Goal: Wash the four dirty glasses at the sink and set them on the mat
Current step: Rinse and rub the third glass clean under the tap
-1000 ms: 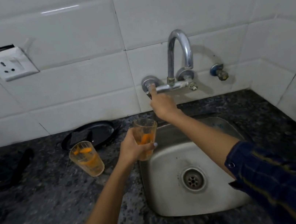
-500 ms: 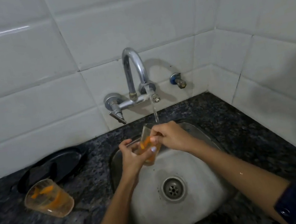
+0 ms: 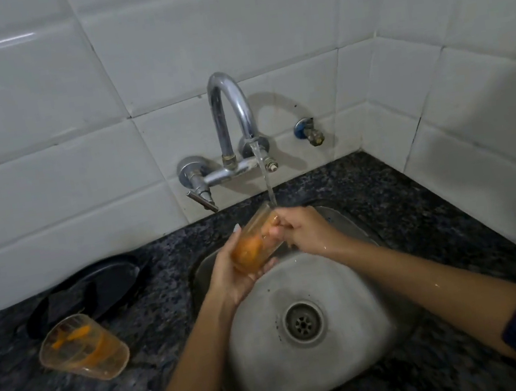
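A dirty glass [image 3: 252, 246] smeared with orange residue is tilted over the steel sink [image 3: 356, 348], its mouth up under the running water. My left hand [image 3: 232, 276] grips its base and side from below. My right hand [image 3: 302, 230] holds the rim, with fingers reaching inside the glass. Water streams from the curved chrome tap [image 3: 231, 112] onto the rim. A second dirty glass [image 3: 83, 348] with orange streaks stands on the dark granite counter, left of the sink.
A black round tray [image 3: 96, 286] lies on the counter behind the second glass. The tap lever [image 3: 202, 200] points down-right. A small blue-capped valve [image 3: 309, 130] sticks out of the white tiled wall. The wall corner closes in on the right.
My right hand left the tap lever and joined the glass. Water now runs. The glass has tipped further under the stream, and the view moved closer to the sink.
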